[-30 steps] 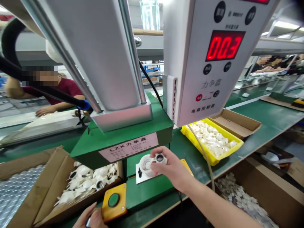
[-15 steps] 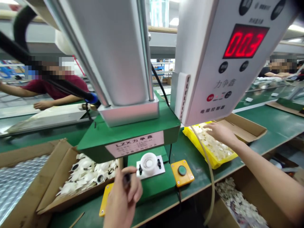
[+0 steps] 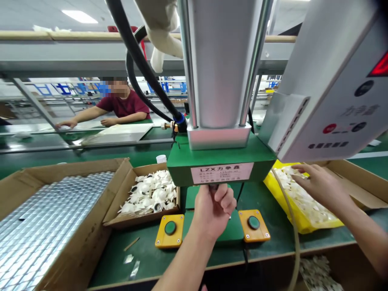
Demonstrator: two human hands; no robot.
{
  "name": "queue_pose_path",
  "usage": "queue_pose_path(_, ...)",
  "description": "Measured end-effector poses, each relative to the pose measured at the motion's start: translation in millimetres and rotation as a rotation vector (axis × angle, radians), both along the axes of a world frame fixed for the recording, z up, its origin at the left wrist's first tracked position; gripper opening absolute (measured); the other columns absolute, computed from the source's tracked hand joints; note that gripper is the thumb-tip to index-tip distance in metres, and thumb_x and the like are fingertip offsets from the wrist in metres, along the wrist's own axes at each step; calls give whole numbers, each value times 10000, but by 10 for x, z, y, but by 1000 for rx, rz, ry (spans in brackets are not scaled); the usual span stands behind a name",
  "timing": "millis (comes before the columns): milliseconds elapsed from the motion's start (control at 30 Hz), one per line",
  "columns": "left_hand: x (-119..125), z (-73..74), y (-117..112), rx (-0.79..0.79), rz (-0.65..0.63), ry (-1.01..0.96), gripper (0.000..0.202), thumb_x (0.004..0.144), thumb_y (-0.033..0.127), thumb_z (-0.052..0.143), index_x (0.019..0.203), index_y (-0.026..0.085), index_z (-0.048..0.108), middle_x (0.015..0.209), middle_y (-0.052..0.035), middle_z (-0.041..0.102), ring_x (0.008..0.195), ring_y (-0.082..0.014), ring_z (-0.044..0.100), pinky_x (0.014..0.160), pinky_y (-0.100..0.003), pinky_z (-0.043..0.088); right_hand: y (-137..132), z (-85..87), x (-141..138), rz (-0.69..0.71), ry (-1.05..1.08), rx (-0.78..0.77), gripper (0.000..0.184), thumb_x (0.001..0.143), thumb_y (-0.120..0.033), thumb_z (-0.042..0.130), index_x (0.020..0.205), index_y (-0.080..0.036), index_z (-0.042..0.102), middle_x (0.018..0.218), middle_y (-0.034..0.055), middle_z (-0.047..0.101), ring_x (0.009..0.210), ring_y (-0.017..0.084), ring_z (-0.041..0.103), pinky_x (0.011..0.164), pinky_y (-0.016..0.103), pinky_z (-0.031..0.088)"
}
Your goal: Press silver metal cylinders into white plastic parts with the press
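My left hand [image 3: 216,208] is under the green head of the press [image 3: 222,159], its fingers curled round a small dark part [image 3: 214,186] that shows only at the top. The hand hides the white round fixture on the press's green base [image 3: 233,232]. At the right, my right hand [image 3: 317,182] reaches over a yellow bin [image 3: 306,226] of small off-white plastic parts [image 3: 303,196]. Its fingers are stretched out and apart, with nothing visible in them.
Yellow boxes with green buttons [image 3: 169,228] [image 3: 254,222] flank the press base. At left are a carton of white parts [image 3: 151,192] and a carton of silvery pieces [image 3: 60,218]. A hose [image 3: 291,210] hangs before the yellow bin. A co-worker [image 3: 127,105] sits opposite.
My view has swung left. My left hand has moved from in front of the fixture up to beneath the press head, the dark part still in its fingers. My right hand stays over the yellow bin.
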State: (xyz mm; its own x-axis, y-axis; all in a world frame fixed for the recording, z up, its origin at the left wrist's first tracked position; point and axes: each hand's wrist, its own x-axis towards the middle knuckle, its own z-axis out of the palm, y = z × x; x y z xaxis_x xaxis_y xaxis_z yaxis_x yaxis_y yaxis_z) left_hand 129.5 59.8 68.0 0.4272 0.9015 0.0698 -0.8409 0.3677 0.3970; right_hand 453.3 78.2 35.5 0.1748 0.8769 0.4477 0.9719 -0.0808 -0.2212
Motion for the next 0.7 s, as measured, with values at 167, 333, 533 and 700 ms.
queue_pose_path(167, -5, -5, -23, 23, 8, 71, 311, 886, 351, 470, 630, 186, 411, 514, 62, 344, 415, -68, 322, 392, -188, 249, -281, 155, -832, 364, 208, 91, 327, 836, -490, 517, 1067, -273, 598, 1010, 52, 601, 773, 175, 596, 657, 294, 483)
queue_pose_path(333, -223, -161, -130, 37, 349, 459, 298, 836, 502, 512, 841, 204, 511, 627, 44, 497, 421, -63, 378, 371, -179, 257, -331, 174, -1691, 644, 311, -101, 251, 833, -328, 534, 1063, -278, 621, 1024, 42, 599, 759, 143, 605, 697, 269, 497)
queue_pose_path(533, -741, -503, -317, -10, 768, 805, 218, 809, 396, 597, 924, 213, 571, 631, 57, 484, 497, -63, 409, 416, -166, 300, -179, 159, -2094, 715, 145, -103, 288, 819, -250, 522, 1089, -266, 623, 1062, 28, 617, 945, 176, 608, 804, 296, 467)
queue_pose_path(700, -930, -656, -445, 37, 969, 1106, 178, 842, 377, 547, 902, 219, 604, 599, 52, 475, 564, -93, 427, 552, -200, 363, -145, 224, -2186, 757, -19, -119, 327, 810, -172, 491, 1089, -271, 632, 939, 18, 615, 814, 144, 608, 689, 231, 439)
